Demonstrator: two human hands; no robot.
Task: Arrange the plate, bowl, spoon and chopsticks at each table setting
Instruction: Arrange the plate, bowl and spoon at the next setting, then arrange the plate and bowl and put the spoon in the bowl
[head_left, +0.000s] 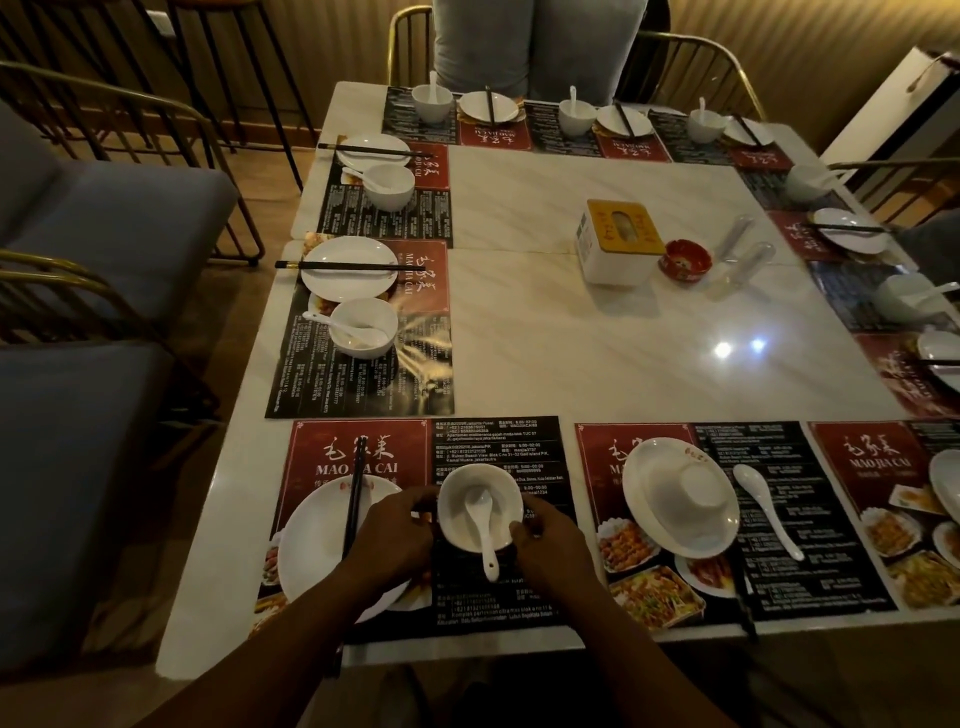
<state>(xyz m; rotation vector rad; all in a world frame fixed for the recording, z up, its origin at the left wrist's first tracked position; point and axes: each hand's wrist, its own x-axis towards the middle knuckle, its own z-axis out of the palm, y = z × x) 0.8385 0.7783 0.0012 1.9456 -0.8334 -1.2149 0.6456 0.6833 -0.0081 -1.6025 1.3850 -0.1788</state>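
Note:
At the near-left setting a white bowl (480, 506) stands upright on the placemat (498, 447) with a white spoon (482, 530) in it, handle toward me. My left hand (389, 540) grips the bowl's left side and my right hand (550, 540) grips its right side. Left of the bowl lies a white plate (317, 545) with black chopsticks (355, 499) across it. At the setting to the right, an upside-down bowl (698, 486) sits on a plate (654, 493), a spoon (766, 506) lies beside it, and chopsticks (743, 597) lie near the table edge.
Settings with plate, bowl, spoon and chopsticks line the left, far and right sides. A tissue box (618, 241), a red ashtray (684, 260) and clear shakers (743, 249) stand mid-table. Chairs (104, 218) stand at left; a seated person (535, 47) is at the far side.

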